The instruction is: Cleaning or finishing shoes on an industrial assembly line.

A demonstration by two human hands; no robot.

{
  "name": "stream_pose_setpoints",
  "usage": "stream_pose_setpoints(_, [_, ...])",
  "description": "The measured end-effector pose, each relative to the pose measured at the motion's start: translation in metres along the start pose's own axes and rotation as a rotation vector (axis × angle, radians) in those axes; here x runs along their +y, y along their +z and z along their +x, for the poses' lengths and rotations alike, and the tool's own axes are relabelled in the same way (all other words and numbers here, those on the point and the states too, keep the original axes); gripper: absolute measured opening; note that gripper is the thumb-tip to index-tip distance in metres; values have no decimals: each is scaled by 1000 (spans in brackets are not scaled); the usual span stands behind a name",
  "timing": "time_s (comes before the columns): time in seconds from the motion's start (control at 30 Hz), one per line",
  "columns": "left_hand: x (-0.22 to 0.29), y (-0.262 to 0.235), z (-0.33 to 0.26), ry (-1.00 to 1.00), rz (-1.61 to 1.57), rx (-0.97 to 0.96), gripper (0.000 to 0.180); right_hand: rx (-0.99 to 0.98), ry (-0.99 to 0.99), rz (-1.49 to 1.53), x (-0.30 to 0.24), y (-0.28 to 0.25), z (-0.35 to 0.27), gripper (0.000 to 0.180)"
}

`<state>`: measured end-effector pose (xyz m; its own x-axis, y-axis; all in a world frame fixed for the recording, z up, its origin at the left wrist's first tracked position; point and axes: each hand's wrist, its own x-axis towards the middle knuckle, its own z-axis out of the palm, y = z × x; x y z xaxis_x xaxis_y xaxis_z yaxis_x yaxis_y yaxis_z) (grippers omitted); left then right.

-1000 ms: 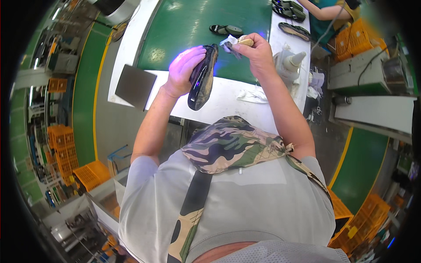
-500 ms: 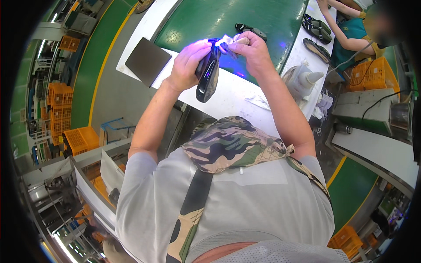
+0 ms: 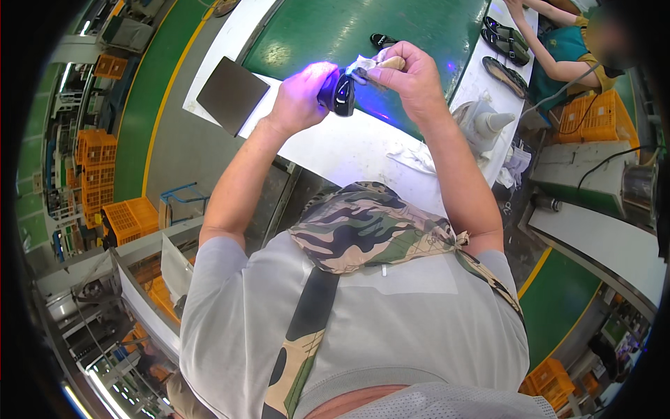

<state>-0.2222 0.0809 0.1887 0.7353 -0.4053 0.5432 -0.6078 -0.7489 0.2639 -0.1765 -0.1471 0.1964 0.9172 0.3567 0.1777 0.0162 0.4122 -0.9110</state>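
Observation:
My left hand [image 3: 296, 101] is closed around a glossy black shoe [image 3: 343, 96], held end-on above the edge of a white worktable [image 3: 328, 150]. Between the thumb and fingers of my right hand [image 3: 419, 80] is a crumpled white cloth [image 3: 363, 66] with dark smudges. The cloth touches or nearly touches the far end of the shoe; the exact contact is too small to tell. Bluish-violet light falls on the shoe, the cloth and my left fingers. Just beyond my right hand, a black sandal [image 3: 381, 40] lies on the green conveyor belt [image 3: 328, 31], partly hidden.
A dark brown flat board [image 3: 232, 96] rests on the table at left. To the right stand a white squeeze bottle [image 3: 488, 124], black strapped sandals [image 3: 506, 43] and another shoe [image 3: 504, 75]. White cloth [image 3: 413, 157] lies near my right forearm. A co-worker's arm [image 3: 551, 63] reaches in at far right.
The shoe has turned from hanging lengthwise toward me to end-on, its near end now higher. My right hand has moved slightly right with the cloth.

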Motion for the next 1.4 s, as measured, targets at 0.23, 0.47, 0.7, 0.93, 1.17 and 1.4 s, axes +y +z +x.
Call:
stream_pose_setpoints(0.23, [12,-5,12,-295,-164,-378,49,71,-72,-128,2,-11,6,20])
stream_pose_setpoints(0.47, [4,-9,5,-542,-506,-673,55,100,-149,-266,18,-22,17,19])
stream_pose_setpoints(0.7, [-4,-1,-17,-712,-962,-636,54,34,-174,-336,30,-16,14,21])
stream_pose_setpoints(0.93, [3,-6,-30,-823,-1069,-608,63,-73,-115,-365,45,-15,3,20])
stream_pose_setpoints(1.17, [2,0,-54,-1020,-1361,-440,52,-169,-80,-302,63,-5,-16,19])
stream_pose_setpoints(1.4, [11,-4,-69,-1106,-1472,-272,49,-307,97,-190,67,-1,-34,21])
